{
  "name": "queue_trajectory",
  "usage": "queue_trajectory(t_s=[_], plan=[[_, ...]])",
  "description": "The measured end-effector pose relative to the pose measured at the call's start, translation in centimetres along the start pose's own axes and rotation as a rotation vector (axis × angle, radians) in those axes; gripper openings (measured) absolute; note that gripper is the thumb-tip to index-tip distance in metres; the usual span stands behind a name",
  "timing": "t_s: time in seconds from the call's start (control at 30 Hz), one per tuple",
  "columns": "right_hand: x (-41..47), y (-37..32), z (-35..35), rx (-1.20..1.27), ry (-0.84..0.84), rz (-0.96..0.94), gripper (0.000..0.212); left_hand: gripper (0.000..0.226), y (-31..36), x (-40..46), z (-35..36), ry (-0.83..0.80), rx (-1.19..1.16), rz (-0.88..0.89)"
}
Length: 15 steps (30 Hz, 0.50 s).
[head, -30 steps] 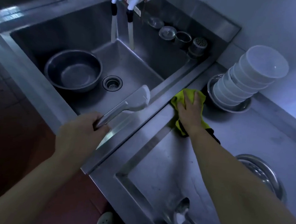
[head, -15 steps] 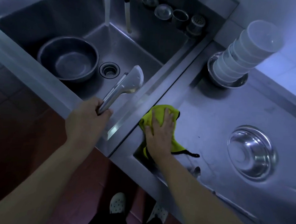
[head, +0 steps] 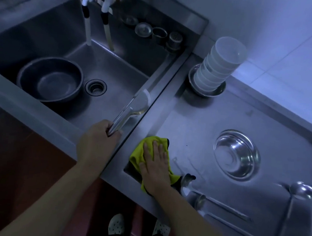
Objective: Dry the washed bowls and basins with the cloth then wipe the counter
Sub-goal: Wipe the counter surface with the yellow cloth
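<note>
Right grip [head: 155, 165] flat on steel counter [head: 196, 129]

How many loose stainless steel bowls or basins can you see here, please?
3: a basin in the sink, a bowl alone on the counter, and one under the white bowl stack. Others may be hidden.

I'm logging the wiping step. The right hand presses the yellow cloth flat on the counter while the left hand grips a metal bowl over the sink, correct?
Not quite. The head view shows the left hand gripping the handle of a rice scoop over the sink, not a bowl. The rest holds: the right hand presses the yellow cloth flat on the counter.
</note>
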State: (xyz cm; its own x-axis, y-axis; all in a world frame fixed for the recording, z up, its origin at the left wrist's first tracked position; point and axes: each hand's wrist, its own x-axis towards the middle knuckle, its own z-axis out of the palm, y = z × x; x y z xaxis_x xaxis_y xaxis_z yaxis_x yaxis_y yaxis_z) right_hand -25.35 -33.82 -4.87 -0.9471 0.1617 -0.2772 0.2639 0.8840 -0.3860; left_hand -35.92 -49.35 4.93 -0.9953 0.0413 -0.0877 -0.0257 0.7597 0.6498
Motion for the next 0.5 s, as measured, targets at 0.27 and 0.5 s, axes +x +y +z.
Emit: queue_trajectory(t_s=[0.27,0.5], plan=[[8.9,5.6,-4.0,-0.063,0.162,0.08,0.061,0.014,2.3,1.2,3.7,-0.007,0.025,0.013],[14.4,13.8,-8.5,-0.109,0.186,0.045,0.059,0.014,5.6,1.1,8.4,-0.058,-0.019,-0.02]])
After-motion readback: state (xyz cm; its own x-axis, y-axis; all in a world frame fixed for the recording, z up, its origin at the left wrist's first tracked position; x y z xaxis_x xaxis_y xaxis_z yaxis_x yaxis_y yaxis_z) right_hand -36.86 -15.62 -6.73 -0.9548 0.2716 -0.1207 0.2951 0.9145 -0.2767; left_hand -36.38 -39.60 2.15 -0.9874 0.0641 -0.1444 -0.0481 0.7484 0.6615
